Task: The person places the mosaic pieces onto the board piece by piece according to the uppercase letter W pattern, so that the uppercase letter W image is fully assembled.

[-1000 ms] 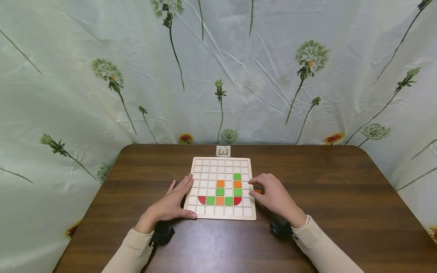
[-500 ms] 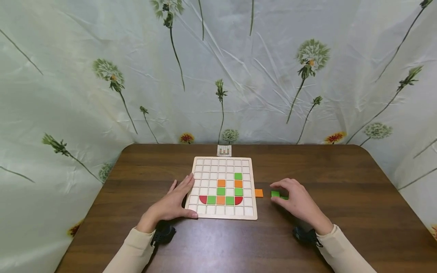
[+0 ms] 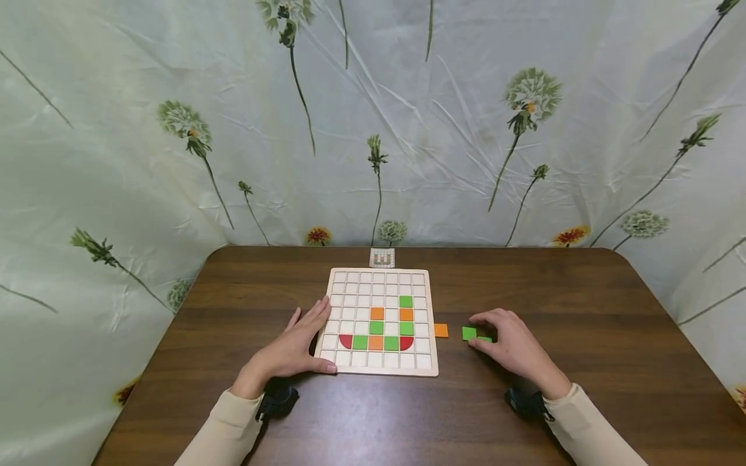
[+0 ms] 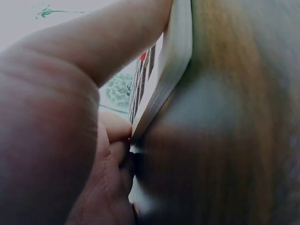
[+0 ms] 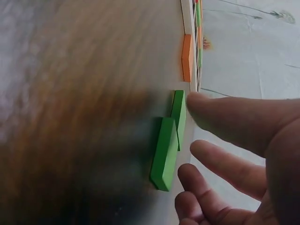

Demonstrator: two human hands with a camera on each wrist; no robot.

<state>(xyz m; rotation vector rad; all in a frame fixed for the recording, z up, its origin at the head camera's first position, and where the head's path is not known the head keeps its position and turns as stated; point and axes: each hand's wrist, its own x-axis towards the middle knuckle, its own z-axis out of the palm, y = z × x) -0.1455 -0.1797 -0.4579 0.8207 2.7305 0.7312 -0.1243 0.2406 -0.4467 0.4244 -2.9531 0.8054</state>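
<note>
A wooden grid board (image 3: 381,370) lies mid-table with green, orange and red tiles in its lower rows. My left hand (image 3: 303,340) rests flat against its left edge, thumb along the front edge; the left wrist view shows the thumb (image 4: 108,42) on the board's rim (image 4: 173,70). Right of the board, my right hand (image 3: 486,329) hovers over two green tiles (image 3: 469,333), fingers relaxed and spread. In the right wrist view the thumb (image 5: 234,119) touches the farther green tile (image 5: 178,115), and the nearer one (image 5: 165,152) lies free. An orange tile (image 3: 441,330) sits beside the board.
A small pattern card (image 3: 381,257) stands at the table's far edge. A dandelion-print cloth (image 3: 373,116) hangs behind and around the brown table (image 3: 583,304). Bare tabletop lies to the left, right and front of the board.
My right hand moved right, away from the board's right edge, to the green tiles, uncovering the orange tile. The left hand has stayed on the board.
</note>
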